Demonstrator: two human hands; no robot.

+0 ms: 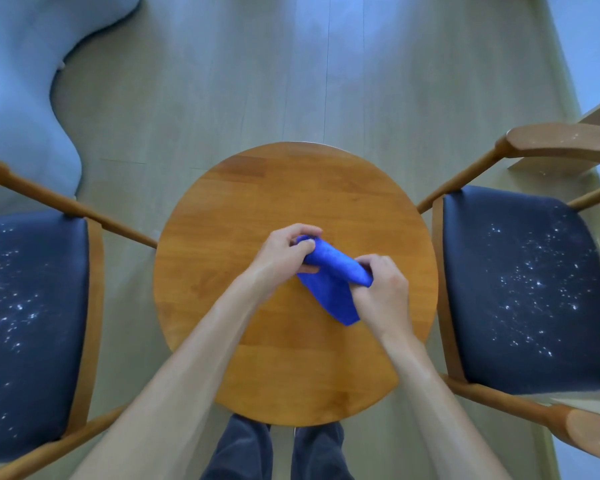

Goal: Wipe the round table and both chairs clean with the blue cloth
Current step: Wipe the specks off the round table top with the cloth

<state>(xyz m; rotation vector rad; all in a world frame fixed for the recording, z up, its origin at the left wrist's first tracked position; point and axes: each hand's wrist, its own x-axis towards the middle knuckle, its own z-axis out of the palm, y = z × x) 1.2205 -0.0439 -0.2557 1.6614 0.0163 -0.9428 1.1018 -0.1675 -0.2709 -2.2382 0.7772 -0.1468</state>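
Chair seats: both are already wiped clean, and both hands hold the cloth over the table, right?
Not quite. The head view shows white specks on the left seat and right seat. The rest holds: left hand and right hand grip the cloth over the table.

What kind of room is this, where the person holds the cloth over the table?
Probably a sitting corner of a home or lounge. A small round wooden table stands between two wooden armchairs with dark padded seats, on a pale plank floor. A light blue upholstered piece, perhaps a sofa, is at the upper left.
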